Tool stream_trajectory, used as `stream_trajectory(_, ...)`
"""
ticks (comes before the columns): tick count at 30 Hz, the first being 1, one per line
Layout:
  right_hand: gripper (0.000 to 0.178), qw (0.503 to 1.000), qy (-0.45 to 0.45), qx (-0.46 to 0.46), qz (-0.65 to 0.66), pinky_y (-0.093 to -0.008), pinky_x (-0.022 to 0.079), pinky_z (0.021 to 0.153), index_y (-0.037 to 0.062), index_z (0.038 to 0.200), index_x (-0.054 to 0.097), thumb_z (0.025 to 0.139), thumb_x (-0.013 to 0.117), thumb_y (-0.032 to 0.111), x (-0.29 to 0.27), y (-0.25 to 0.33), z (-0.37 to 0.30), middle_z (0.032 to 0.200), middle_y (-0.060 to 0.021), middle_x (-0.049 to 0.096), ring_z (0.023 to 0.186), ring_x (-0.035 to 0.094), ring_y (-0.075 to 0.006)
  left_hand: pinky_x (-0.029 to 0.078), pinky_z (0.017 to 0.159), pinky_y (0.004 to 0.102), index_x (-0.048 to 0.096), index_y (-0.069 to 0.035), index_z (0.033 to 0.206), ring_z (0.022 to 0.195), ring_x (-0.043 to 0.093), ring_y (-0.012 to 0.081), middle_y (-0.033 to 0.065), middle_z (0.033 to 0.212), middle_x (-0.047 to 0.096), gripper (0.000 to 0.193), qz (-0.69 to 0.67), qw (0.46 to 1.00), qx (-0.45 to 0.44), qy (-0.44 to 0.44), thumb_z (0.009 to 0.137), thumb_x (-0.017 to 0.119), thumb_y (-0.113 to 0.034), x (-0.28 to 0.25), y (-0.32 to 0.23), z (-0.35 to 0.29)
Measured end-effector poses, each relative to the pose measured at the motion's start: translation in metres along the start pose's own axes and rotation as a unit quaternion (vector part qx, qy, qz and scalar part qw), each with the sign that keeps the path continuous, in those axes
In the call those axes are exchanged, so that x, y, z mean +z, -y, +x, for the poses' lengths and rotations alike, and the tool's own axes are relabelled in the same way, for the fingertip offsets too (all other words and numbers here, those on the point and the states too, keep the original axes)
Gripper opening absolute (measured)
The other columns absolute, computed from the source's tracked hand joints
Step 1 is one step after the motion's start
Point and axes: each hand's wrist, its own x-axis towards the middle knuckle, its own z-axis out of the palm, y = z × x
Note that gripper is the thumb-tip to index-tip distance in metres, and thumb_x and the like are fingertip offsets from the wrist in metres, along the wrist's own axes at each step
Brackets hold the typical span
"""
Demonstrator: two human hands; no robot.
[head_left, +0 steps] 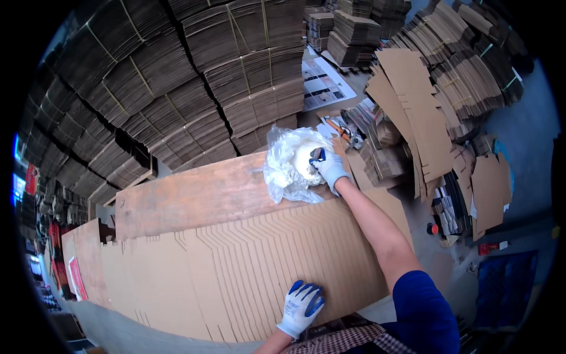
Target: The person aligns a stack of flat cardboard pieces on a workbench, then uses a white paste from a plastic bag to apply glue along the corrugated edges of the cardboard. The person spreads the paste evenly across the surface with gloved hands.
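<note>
My right hand [330,167], in a white glove with blue fingertips, reaches out over a round white tub [303,160] wrapped in crumpled clear plastic [282,171]. Its fingers are closed around a small dark object [316,156] at the tub's opening; its kind is hard to make out. Nearer to me, my left hand [302,305], gloved the same way, lies on a fanned row of overlapping brown cardboard sheets [253,265]. Its fingers are apart and hold nothing. Slots and cut edges show along the sheets.
A reddish wooden board [194,192] lies under the tub and beyond the sheets. High strapped cardboard stacks [242,88] rise behind it. On the right are loose cardboard pieces [421,112], more bundles [466,76] and a dark blue sheet [506,289] on the floor.
</note>
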Motion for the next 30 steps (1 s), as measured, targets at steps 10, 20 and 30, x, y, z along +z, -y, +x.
stream_trajectory(10,0.017,0.592,-0.093,0.305,0.740,-0.0343,0.060,0.055,0.0066,0.098,0.062,0.092,0.069,0.021,0.011,-0.067,0.021,0.080,-0.0092,0.067,0.062,0.067,-0.0219,0.042,0.107,0.0456,0.070,-0.007,0.110,0.106,0.064,0.0296,0.0116,0.109,0.071,0.034,0.005,0.999,-0.051,-0.010,0.080,0.076,-0.020,-0.006,0.009,-0.011)
stream_trajectory(20,0.033,0.513,-0.064,0.160,0.841,-0.0311,0.057,0.084,0.0065,0.115,0.066,0.103,0.047,0.031,0.070,-0.093,0.039,0.109,-0.0081,0.072,0.095,0.068,-0.0182,0.043,0.106,0.0440,0.071,-0.007,0.110,0.103,0.066,0.0282,0.0114,0.107,0.072,0.031,-0.001,0.998,-0.065,0.017,0.083,0.074,-0.023,-0.002,0.003,-0.017)
stream_trajectory(30,0.035,0.617,0.026,0.057,0.785,-0.0326,0.047,0.101,0.0037,0.133,0.052,0.104,0.040,0.019,0.028,-0.028,0.009,0.129,-0.0092,0.061,0.116,0.060,-0.0194,0.042,0.106,0.0441,0.070,-0.007,0.113,0.104,0.066,0.0278,0.0114,0.108,0.072,0.032,-0.012,0.996,-0.072,0.043,0.084,0.073,-0.023,-0.003,0.009,-0.029)
